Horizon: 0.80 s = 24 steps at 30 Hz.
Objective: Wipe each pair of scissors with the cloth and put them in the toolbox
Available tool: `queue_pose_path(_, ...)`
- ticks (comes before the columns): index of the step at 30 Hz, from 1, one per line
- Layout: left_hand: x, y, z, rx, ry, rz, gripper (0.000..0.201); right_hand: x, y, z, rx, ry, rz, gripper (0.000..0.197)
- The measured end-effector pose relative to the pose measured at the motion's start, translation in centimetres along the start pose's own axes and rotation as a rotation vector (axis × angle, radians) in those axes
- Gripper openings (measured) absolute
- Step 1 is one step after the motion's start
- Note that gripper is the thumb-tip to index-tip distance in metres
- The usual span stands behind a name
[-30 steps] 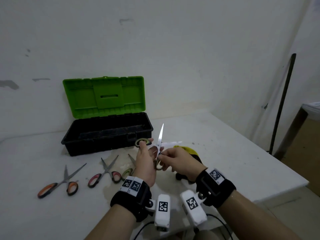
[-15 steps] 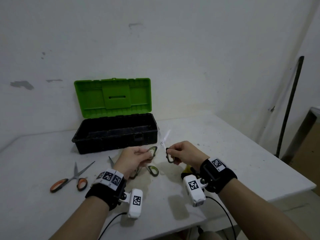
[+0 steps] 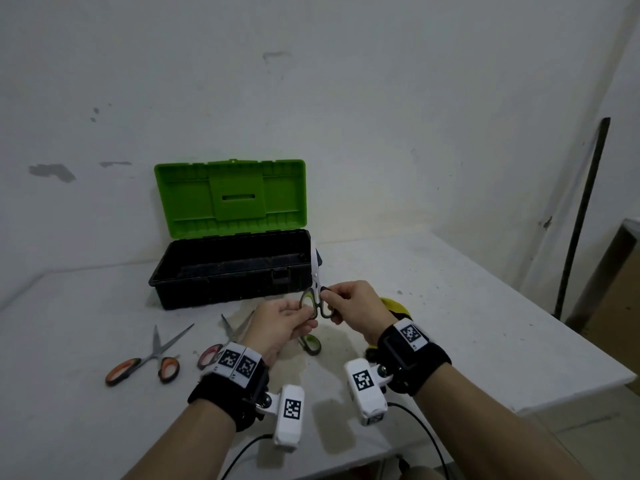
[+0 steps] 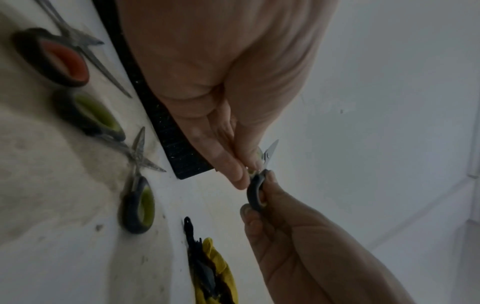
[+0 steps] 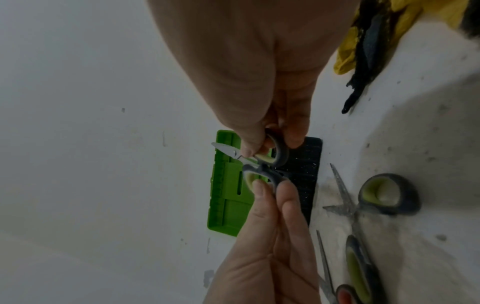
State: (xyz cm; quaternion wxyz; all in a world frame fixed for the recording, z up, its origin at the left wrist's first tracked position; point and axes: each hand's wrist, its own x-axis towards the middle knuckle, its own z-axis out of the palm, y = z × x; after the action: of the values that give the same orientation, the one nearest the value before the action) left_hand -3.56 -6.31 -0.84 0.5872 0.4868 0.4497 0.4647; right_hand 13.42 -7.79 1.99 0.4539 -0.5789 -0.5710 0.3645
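Observation:
Both my hands hold one pair of grey-and-green scissors (image 3: 317, 296) upright over the table, blades closed and pointing up in front of the toolbox (image 3: 228, 285). My left hand (image 3: 282, 322) pinches the left handle ring; my right hand (image 3: 349, 303) pinches the right ring. The same scissors (image 5: 262, 164) show between both hands in the right wrist view, and edge-on (image 4: 259, 181) in the left wrist view. The yellow-and-black cloth (image 3: 396, 306) lies on the table behind my right wrist. The black toolbox stands with its green lid (image 3: 230, 197) raised.
Orange-handled scissors (image 3: 149, 358) lie open at the left. A red-handled pair (image 3: 218, 346) and a green-handled pair (image 3: 310, 342) lie partly under my left hand. The table's right edge (image 3: 554, 386) is close. A dark pole (image 3: 581, 216) leans at the right wall.
The held scissors were spread open a second ago; now the blades are closed and upright. My hands moved forward toward the toolbox, each keeping hold of a handle ring.

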Motion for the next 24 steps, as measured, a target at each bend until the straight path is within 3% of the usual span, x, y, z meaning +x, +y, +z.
queue_pose_path(4, 0.0, -0.7, 0.1, -0.039, 0.040, -0.024, 0.012, 0.0, 0.1, 0.3, -0.051, 0.063, -0.030, 0.017)
queue_pose_path(9, 0.0, 0.8, 0.2, -0.014, 0.054, 0.008, 0.014, 0.2, -0.3, 1.3, -0.296, 0.234, -0.173, 0.029)
queue_pose_path(19, 1.9, 4.2, -1.7, 0.196, 0.063, 0.126, 0.014, 2.9, -3.7, 3.0, -0.519, 0.197, -0.263, 0.039)
queue_pose_path(24, 4.4, 7.0, -6.0, 0.300, 0.107, 0.185, 0.013, 6.9, -5.9, 3.0, -0.551, 0.185, -0.144, 0.045)
